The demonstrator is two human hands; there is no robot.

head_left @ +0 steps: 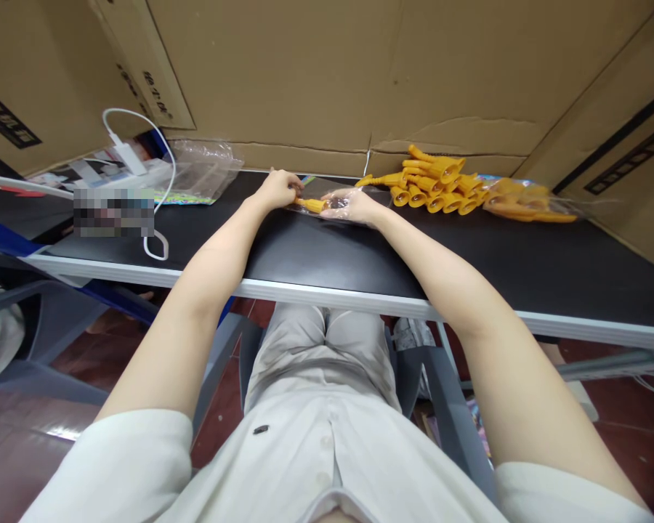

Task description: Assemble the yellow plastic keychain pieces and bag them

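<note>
Over the black tabletop, my left hand [277, 190] has its fingers closed at the left end of a yellow horn-shaped plastic piece [312, 205]. My right hand [357, 206] is at the other end, fingers curled, with a clear plastic bag [335, 195] over or around them. Whether those fingers are inside the bag or behind it I cannot tell. Right of my hands lies a pile of similar yellow horn-shaped pieces [433, 181], many with round open ends facing me. Beside the pile, more yellow pieces [528, 200] lie in clear bags.
To the left are empty clear bags [204, 168], a white charger cable [166, 156] and a blurred-out item [113, 213]. Cardboard [305, 73] walls the back and sides. A metal strip [327, 292] edges the table [327, 254] above my lap.
</note>
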